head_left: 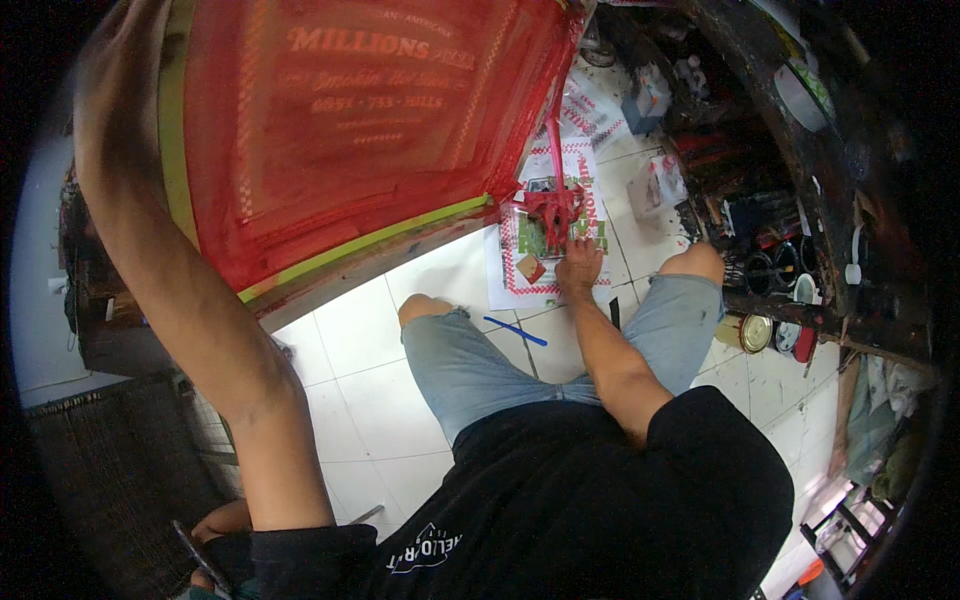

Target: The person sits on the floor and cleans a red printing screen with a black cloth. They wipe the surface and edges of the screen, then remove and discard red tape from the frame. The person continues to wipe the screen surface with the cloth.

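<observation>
A red-coated printing screen (350,140) in a wooden frame stands tilted at the upper left, pale lettering showing through its mesh. Along its left side my left arm reaches up to my left hand (128,22), dark and cut by the picture's rim; its fingers are hidden. My right hand (579,266) lies low between my knees, fingers stretched out at the edge of a red-smeared object (553,212) whose kind I cannot make out. Beneath are printed paper sheets (508,285) with red checkered borders. A small tan-and-red piece (530,268) lies left of that hand.
A blue strip (515,331) lies on the white tiled floor (360,400) between my legs. A dark, cluttered shelf (730,170) runs along the right, with open cans (757,333) by its base. A pink strip (557,155) stretches above the red-smeared object beside the screen's edge.
</observation>
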Available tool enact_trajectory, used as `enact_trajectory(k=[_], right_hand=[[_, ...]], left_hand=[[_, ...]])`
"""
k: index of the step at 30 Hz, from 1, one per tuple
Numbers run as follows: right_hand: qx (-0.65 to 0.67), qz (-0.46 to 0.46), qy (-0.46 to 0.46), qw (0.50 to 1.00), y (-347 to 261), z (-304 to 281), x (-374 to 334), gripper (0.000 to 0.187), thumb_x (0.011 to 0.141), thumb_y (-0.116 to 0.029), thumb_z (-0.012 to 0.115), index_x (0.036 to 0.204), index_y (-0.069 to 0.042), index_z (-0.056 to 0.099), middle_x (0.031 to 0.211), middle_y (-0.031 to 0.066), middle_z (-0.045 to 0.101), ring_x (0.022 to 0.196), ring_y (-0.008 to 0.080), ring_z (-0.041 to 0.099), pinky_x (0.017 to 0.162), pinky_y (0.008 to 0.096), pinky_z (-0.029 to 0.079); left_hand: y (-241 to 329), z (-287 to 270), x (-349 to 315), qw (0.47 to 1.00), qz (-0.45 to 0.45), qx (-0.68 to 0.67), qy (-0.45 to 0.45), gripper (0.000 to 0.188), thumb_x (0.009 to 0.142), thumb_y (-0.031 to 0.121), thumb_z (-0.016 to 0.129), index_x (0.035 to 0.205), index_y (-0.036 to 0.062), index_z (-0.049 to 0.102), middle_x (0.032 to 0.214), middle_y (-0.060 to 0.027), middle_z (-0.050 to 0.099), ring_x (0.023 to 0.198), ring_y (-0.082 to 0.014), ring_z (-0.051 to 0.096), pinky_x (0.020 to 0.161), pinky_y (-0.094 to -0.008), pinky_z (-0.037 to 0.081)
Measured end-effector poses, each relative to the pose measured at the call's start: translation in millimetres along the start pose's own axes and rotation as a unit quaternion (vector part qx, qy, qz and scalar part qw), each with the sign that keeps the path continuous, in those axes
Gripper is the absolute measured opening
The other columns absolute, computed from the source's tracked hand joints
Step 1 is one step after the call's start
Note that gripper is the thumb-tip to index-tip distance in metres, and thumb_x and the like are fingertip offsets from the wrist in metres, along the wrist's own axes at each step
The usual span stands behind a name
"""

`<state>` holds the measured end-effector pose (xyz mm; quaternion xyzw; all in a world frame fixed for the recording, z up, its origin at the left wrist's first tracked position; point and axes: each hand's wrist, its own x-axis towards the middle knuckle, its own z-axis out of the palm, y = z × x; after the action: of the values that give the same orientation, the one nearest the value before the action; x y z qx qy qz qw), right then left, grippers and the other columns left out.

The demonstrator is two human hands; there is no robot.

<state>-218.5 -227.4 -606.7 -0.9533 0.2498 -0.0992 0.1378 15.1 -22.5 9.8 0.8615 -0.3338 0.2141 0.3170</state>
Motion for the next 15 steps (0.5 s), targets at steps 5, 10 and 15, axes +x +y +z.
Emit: enact_trajectory(k=[5, 10, 15], right_hand=[[-0.034, -0.05, -0.062, 0.996, 1.2, 46.9, -27.9, 0.027, 0.069, -0.007, 0.061, 0.096, -0.007, 0.062, 0.095, 0.0132, 0.063, 0.093, 0.0277, 0.061, 0.082, 0.0413, 0.045], [-0.068, -0.193, -0.16, 0.966, -9.3, 57.0, -37.4, 0.021, 0.076, -0.01, 0.059, 0.096, -0.006, 0.064, 0.085, 0.0113, 0.066, 0.084, 0.025, 0.064, 0.074, 0.0395, 0.05], [-0.09, -0.259, -0.181, 0.945, -26.9, 50.5, -45.6, 0.009, 0.074, -0.012, 0.058, 0.072, -0.009, 0.067, 0.074, 0.0096, 0.066, 0.076, 0.0239, 0.065, 0.067, 0.0399, 0.049]], left_hand=[[0.4, -1.2, -1.9, 1.0, 0.013, -0.001, -0.001, 0.048, 0.086, 0.028, 0.055, 0.124, -0.0011, 0.058, 0.109, -0.02, 0.063, 0.094, -0.0287, 0.059, 0.086, -0.0447, 0.046], [-3.7, -3.5, -4.1, 1.0, 0.024, -0.004, 0.001, 0.048, 0.086, 0.028, 0.055, 0.123, -0.0015, 0.059, 0.109, -0.02, 0.063, 0.094, -0.0286, 0.059, 0.085, -0.0444, 0.046], [-8.1, -7.3, -7.5, 0.999, 0.039, -0.013, 0.009, 0.048, 0.086, 0.029, 0.055, 0.123, -0.0019, 0.059, 0.108, -0.0199, 0.063, 0.093, -0.0285, 0.059, 0.085, -0.0441, 0.046]])
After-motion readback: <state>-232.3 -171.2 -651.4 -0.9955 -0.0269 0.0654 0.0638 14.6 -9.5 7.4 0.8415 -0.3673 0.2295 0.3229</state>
